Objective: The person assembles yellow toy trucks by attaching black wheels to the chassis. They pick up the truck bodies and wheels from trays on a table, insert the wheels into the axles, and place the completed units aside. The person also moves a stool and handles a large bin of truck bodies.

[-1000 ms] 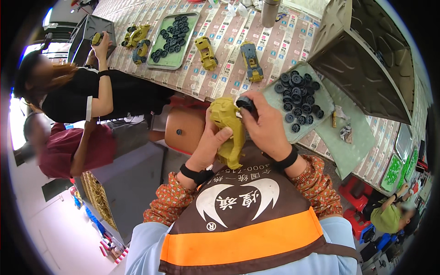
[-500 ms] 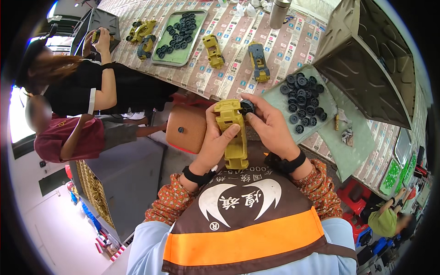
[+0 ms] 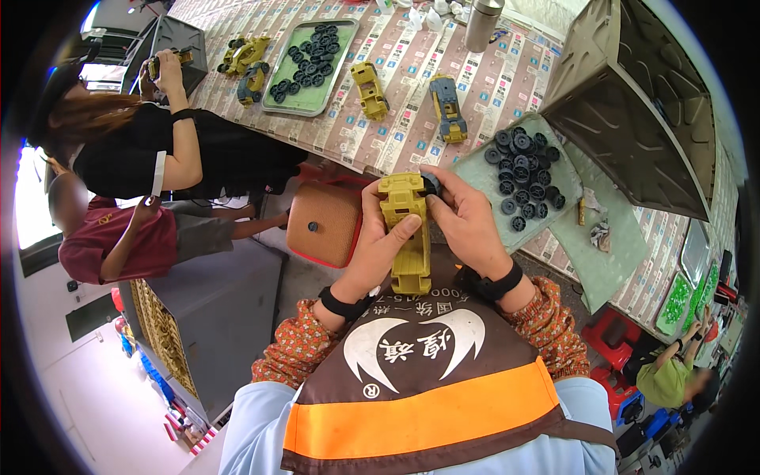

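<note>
Fingers [image 3: 407,228] of the left hand [image 3: 374,252] grasp a yellow car [image 3: 410,260]; the right hand [image 3: 473,228] pinches a wheel [image 3: 431,184] at its one o'clock; loose wheels [image 3: 520,172] lie toward two.

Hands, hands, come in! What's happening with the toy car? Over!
Left hand gripping yellow car body. Right hand holding dark wheel at its far right side. Wheel pile off to the right, not blocking. Over.

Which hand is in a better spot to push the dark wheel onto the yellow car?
Probably the right hand: it holds the dark wheel beside the yellow car, while the left hand grips that car.
</note>
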`<action>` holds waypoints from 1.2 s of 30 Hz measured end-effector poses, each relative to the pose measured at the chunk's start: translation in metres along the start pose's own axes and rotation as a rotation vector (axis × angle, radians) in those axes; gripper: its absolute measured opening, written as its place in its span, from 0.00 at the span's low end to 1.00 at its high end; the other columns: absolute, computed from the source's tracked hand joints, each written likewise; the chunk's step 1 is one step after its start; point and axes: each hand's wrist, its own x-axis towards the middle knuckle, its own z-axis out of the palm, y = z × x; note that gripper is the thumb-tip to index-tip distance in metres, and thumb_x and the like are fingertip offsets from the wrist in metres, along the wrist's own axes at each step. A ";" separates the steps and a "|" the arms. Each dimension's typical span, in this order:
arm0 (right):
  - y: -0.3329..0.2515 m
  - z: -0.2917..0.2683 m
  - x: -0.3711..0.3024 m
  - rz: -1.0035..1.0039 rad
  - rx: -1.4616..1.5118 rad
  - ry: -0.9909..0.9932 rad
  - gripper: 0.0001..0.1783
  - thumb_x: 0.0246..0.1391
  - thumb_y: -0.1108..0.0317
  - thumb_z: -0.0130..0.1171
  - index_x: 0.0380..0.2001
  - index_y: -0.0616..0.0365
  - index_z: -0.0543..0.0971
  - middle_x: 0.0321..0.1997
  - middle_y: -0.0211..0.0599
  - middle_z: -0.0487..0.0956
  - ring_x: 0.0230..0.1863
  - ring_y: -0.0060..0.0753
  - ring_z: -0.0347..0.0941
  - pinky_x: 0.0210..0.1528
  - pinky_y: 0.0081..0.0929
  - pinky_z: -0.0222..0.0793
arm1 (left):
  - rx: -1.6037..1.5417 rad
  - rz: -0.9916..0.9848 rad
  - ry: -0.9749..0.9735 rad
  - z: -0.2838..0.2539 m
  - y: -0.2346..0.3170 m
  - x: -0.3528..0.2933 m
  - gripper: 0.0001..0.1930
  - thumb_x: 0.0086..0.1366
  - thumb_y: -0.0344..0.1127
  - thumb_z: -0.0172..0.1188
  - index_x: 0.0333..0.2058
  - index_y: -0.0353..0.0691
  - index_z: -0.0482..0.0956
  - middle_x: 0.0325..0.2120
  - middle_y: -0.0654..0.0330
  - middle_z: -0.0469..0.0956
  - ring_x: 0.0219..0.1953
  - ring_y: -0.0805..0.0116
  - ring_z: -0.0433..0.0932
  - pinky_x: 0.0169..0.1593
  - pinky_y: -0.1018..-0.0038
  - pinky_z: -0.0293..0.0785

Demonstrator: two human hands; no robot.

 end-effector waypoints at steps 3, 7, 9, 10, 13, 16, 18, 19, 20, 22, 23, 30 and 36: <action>0.007 0.002 0.001 -0.086 -0.070 0.029 0.24 0.62 0.75 0.51 0.61 0.66 0.71 0.38 0.43 0.83 0.36 0.21 0.77 0.38 0.25 0.75 | -0.024 0.008 0.010 0.000 -0.002 0.001 0.30 0.70 0.34 0.62 0.62 0.42 0.52 0.55 0.60 0.65 0.58 0.72 0.67 0.61 0.72 0.67; 0.010 0.004 -0.001 -0.163 -0.154 0.035 0.29 0.56 0.75 0.51 0.62 0.68 0.70 0.35 0.51 0.81 0.34 0.33 0.79 0.40 0.31 0.75 | 0.021 0.029 0.029 -0.001 -0.001 0.003 0.30 0.70 0.34 0.61 0.62 0.42 0.52 0.55 0.59 0.65 0.57 0.72 0.68 0.60 0.72 0.67; -0.001 0.006 -0.006 -0.170 -0.273 0.013 0.33 0.51 0.75 0.50 0.63 0.69 0.68 0.35 0.55 0.80 0.32 0.42 0.79 0.38 0.34 0.74 | 0.012 0.040 0.045 0.000 0.000 0.003 0.31 0.70 0.33 0.61 0.62 0.42 0.51 0.54 0.59 0.66 0.56 0.72 0.69 0.60 0.72 0.68; -0.005 0.007 -0.007 -0.174 -0.334 0.003 0.35 0.49 0.75 0.49 0.64 0.69 0.67 0.34 0.57 0.79 0.32 0.46 0.79 0.37 0.36 0.74 | 0.028 0.045 0.038 -0.001 0.001 0.003 0.30 0.70 0.34 0.61 0.62 0.42 0.51 0.54 0.59 0.66 0.56 0.72 0.69 0.60 0.72 0.68; -0.001 0.009 -0.007 -0.213 -0.418 -0.010 0.39 0.45 0.75 0.51 0.66 0.70 0.64 0.34 0.59 0.78 0.30 0.53 0.77 0.36 0.40 0.73 | 0.079 0.057 0.016 -0.001 0.002 0.003 0.30 0.71 0.34 0.60 0.62 0.42 0.50 0.54 0.58 0.66 0.56 0.71 0.69 0.60 0.71 0.68; -0.007 0.013 -0.012 -0.156 -0.408 -0.042 0.42 0.41 0.75 0.52 0.66 0.73 0.63 0.33 0.61 0.78 0.29 0.54 0.76 0.35 0.42 0.72 | 0.124 0.057 -0.009 -0.004 0.000 0.003 0.31 0.71 0.34 0.59 0.63 0.42 0.49 0.54 0.58 0.67 0.56 0.70 0.69 0.60 0.71 0.68; -0.010 0.014 -0.013 -0.155 -0.439 -0.049 0.43 0.40 0.75 0.52 0.66 0.74 0.62 0.33 0.61 0.78 0.28 0.54 0.76 0.34 0.43 0.73 | 0.144 0.050 -0.032 -0.008 -0.001 0.003 0.31 0.72 0.34 0.59 0.64 0.41 0.48 0.54 0.57 0.67 0.57 0.70 0.69 0.60 0.71 0.67; -0.012 0.015 -0.013 -0.154 -0.455 -0.053 0.44 0.39 0.75 0.53 0.66 0.75 0.62 0.33 0.61 0.78 0.27 0.54 0.76 0.34 0.43 0.73 | 0.140 0.045 -0.041 -0.010 -0.002 0.002 0.32 0.72 0.34 0.59 0.64 0.41 0.48 0.54 0.57 0.67 0.57 0.70 0.69 0.60 0.71 0.67; -0.015 0.014 -0.013 -0.140 -0.453 -0.062 0.44 0.39 0.75 0.53 0.65 0.76 0.62 0.33 0.61 0.78 0.27 0.55 0.76 0.34 0.43 0.73 | 0.134 0.041 -0.048 -0.011 -0.003 0.002 0.32 0.72 0.34 0.59 0.64 0.41 0.47 0.54 0.57 0.67 0.57 0.70 0.69 0.60 0.72 0.67; -0.021 0.014 -0.014 -0.111 -0.448 -0.081 0.44 0.38 0.74 0.53 0.65 0.78 0.61 0.32 0.62 0.77 0.27 0.55 0.76 0.34 0.44 0.73 | 0.130 0.038 -0.067 -0.012 -0.004 0.002 0.32 0.72 0.35 0.58 0.65 0.42 0.47 0.55 0.57 0.66 0.57 0.70 0.69 0.61 0.71 0.67; -0.019 0.014 -0.015 -0.138 -0.486 -0.083 0.45 0.38 0.74 0.54 0.65 0.79 0.61 0.32 0.62 0.77 0.28 0.56 0.76 0.34 0.44 0.73 | 0.133 0.038 -0.080 -0.013 -0.004 0.002 0.32 0.73 0.35 0.58 0.65 0.43 0.48 0.56 0.58 0.66 0.58 0.69 0.69 0.61 0.70 0.67; -0.019 0.021 -0.016 -0.218 -0.587 -0.081 0.44 0.38 0.73 0.54 0.64 0.79 0.62 0.41 0.64 0.79 0.39 0.57 0.79 0.43 0.42 0.76 | 0.042 -0.007 -0.065 -0.015 -0.004 -0.001 0.33 0.72 0.34 0.58 0.66 0.41 0.45 0.56 0.57 0.65 0.57 0.70 0.68 0.61 0.71 0.68; -0.001 -0.037 0.012 0.082 0.315 -0.025 0.29 0.53 0.78 0.49 0.62 0.62 0.73 0.57 0.45 0.80 0.57 0.37 0.78 0.49 0.26 0.77 | -0.066 -0.075 0.023 -0.021 0.013 -0.002 0.29 0.71 0.33 0.60 0.64 0.44 0.55 0.51 0.61 0.70 0.53 0.73 0.72 0.57 0.73 0.72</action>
